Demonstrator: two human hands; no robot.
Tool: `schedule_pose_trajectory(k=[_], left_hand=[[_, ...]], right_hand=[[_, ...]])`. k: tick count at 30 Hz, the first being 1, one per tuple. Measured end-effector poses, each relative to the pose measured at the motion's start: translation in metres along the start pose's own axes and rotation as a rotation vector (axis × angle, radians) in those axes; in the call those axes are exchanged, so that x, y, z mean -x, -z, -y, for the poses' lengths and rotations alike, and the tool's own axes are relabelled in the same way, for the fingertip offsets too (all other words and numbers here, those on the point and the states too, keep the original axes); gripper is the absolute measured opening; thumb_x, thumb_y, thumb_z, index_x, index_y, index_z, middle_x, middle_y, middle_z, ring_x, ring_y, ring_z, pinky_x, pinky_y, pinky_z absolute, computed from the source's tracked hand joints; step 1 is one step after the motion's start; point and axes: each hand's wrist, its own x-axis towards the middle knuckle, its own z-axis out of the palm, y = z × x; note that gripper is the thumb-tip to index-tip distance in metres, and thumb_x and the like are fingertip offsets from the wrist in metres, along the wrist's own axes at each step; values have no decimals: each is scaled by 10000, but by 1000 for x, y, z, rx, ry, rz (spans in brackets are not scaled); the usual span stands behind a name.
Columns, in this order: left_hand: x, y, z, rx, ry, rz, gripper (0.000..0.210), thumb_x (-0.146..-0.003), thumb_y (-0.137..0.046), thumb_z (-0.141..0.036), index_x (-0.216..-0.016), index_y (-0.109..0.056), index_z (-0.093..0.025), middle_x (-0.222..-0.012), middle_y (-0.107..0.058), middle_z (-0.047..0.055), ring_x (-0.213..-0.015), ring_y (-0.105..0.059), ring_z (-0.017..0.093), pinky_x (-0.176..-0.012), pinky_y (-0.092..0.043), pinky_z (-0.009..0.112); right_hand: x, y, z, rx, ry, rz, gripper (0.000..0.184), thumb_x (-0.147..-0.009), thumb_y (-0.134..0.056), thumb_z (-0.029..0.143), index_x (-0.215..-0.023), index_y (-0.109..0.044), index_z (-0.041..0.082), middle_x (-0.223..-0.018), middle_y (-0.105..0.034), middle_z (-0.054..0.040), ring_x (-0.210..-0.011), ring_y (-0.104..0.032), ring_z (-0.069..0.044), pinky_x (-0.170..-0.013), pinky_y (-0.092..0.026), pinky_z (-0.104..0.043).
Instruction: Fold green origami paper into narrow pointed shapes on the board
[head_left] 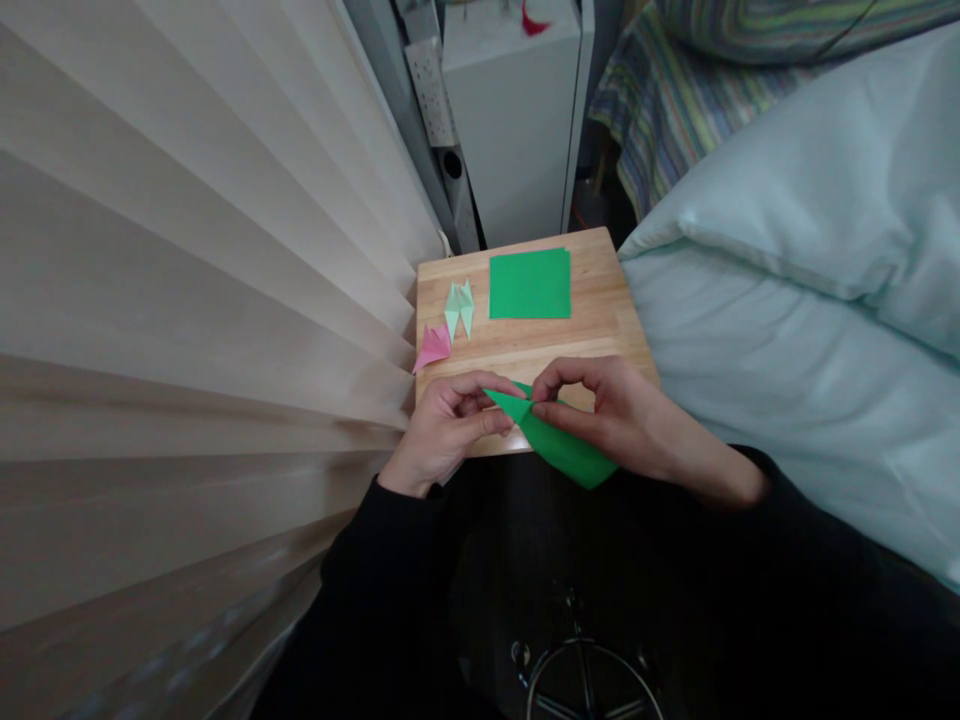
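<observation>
A partly folded sheet of green origami paper [568, 450] is held in the air over the near edge of the small wooden table [600, 275]. My left hand [457, 420] grips its pointed left end between thumb and fingers. My right hand [607, 405] pinches the paper near a crease at its upper middle, thumb and forefinger close together. The right palm and fingers cover part of the sheet. On the table beyond lie a stack of green paper [529, 284], a pale green folded paper piece [459, 308] and a pink folded paper piece [433, 345].
A pleated curtain [225, 300] hangs along the table's left side. To the right is a bed with a pale blue cover [750, 340]. A white cabinet [517, 130] stands behind the table. Below, a wheeled metal chair base [589, 680] shows.
</observation>
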Motion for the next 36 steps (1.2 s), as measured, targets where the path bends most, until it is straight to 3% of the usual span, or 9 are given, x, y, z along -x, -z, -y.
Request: schedule_pose_trajectory(k=[10,14,18,21,30,36], left_hand=[[6,-1,-10,-140,10,149,200,-861,-785,-310,-983,-705,-173,-788,-698,19,-621,-680,114,-580,-577,209],[5,-5,-13,-315,21,82,154,-827,-789,-241,-887,-680,-149,-757,-688,2,-603,-685,98,-561,-565,175],[3,-6,-4,-332,3,-11,142,-792,-802,-201,-869,-693,-152,-747,-698,-6,-623,-702,94,-598,-579,165],[2,-5,3,-303,-10,-50,153,-772,-816,-197,-893,-733,-152,-797,-730,10,-678,-733,111,-662,-615,189],[1,-5,7,-347,-70,-111,155,-767,-814,-206,-909,-796,-147,-876,-790,55,-693,-754,138,-678,-640,224],[2,-4,10,-422,-83,-98,131,-797,-783,-197,-920,-812,-162,-793,-788,39,-655,-738,129,-630,-611,205]], right_hand=[[-3,1,-7,-85,-43,114,124,-909,-632,228,-835,-724,191,-824,-753,-6,-782,-669,-163,-726,-504,-288],[-3,0,-10,59,-26,131,126,-916,-626,233,-841,-721,198,-834,-761,-18,-791,-681,-181,-762,-493,-322],[-3,-4,-14,305,10,1,40,-886,-697,209,-850,-681,217,-841,-760,-2,-831,-704,-210,-957,-433,-437],[-2,-5,-14,411,27,-41,95,-871,-744,243,-833,-659,225,-838,-757,1,-843,-716,-227,-1017,-387,-488],[-3,-4,-11,481,-49,-70,151,-833,-783,254,-768,-650,226,-771,-749,-6,-769,-704,-238,-1002,-384,-516],[-3,-7,-17,479,-23,-52,101,-857,-743,215,-790,-669,231,-811,-763,-10,-820,-724,-253,-1008,-376,-516]])
